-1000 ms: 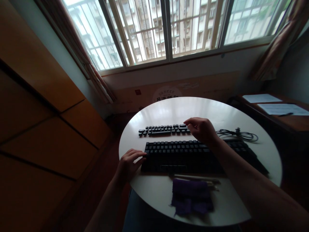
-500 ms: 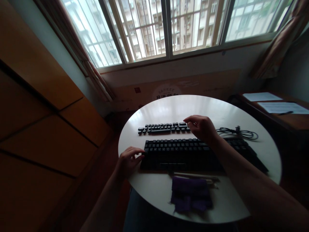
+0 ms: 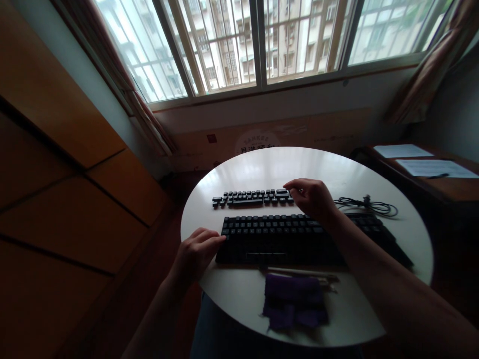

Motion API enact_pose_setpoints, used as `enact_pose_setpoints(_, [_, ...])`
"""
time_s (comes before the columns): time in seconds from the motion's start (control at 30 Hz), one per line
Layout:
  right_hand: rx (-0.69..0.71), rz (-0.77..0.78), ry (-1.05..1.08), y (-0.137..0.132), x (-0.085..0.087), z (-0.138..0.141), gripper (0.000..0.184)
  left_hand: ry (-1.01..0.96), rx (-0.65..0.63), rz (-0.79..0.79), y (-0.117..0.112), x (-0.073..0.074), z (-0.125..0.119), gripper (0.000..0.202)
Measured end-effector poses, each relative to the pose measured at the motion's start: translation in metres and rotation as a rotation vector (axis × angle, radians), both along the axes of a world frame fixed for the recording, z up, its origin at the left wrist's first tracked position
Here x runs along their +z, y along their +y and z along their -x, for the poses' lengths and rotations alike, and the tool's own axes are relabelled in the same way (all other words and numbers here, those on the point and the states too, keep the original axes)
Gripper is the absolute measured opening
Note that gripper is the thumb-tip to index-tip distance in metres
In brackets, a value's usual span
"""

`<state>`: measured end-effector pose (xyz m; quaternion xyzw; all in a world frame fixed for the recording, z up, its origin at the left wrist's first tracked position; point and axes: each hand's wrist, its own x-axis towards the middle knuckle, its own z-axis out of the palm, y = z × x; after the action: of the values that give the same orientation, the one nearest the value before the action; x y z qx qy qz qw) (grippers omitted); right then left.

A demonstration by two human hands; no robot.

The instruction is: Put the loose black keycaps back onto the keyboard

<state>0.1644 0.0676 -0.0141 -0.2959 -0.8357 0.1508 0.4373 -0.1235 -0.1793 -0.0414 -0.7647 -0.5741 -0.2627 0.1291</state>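
A black keyboard [image 3: 269,244] lies on the round white table; its upper rows carry keycaps, and its lower rows look bare and dark. At its left edge, my left hand [image 3: 198,249] has its fingers closed on a keycap [image 3: 226,238]; the thumb is mostly hidden. Behind the keyboard sit loose black keycaps [image 3: 245,202] in rows, a long space bar among them. My right hand [image 3: 309,195] is at the right end of these rows, fingers curled together beside a wide keycap [image 3: 282,191]. What it holds, if anything, is hidden. The right forearm crosses above the keyboard's right part.
A coiled black cable [image 3: 368,205] rests behind the keyboard's right end. A purple cloth [image 3: 294,301] and thin sticks or brushes [image 3: 299,272] lie near the front edge of the white table [image 3: 232,294]. Papers [image 3: 434,168] and a pen [image 3: 437,175] are on a brown surface at right.
My left hand has moved slightly, and its fingers have come together at the keyboard's left edge. My right hand holds nearly the same place. The view has shifted a little.
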Motion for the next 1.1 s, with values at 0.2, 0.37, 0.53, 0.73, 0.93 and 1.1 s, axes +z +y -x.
enact_pose_setpoints(0.2, [0.009, 0.009, -0.015, 0.001, -0.001, 0.000, 0.024, 0.093, 0.017, 0.027, -0.002, 0.010, -0.005, 0.025])
enact_pose_setpoints(0.37, [0.019, 0.021, -0.030, 0.000, -0.002, 0.001, 0.024, 0.142, 0.033, 0.064, -0.004, 0.014, -0.004, 0.033])
enact_pose_setpoints(0.53, [0.026, 0.021, -0.037, 0.002, -0.004, 0.001, 0.024, 0.163, 0.046, 0.100, -0.005, 0.016, -0.003, 0.037])
enact_pose_setpoints(0.73, [0.030, 0.030, -0.019, 0.003, -0.005, 0.000, 0.024, 0.205, 0.062, 0.147, -0.007, 0.018, -0.003, 0.044])
enact_pose_setpoints(0.93, [0.006, 0.034, -0.025, 0.005, -0.006, 0.000, 0.025, 0.087, 0.075, 0.200, -0.012, 0.020, -0.006, 0.034])
enact_pose_setpoints(1.1, [0.023, 0.022, -0.018, 0.006, -0.006, 0.001, 0.025, -0.356, 0.254, 0.212, -0.007, 0.007, 0.001, 0.030])
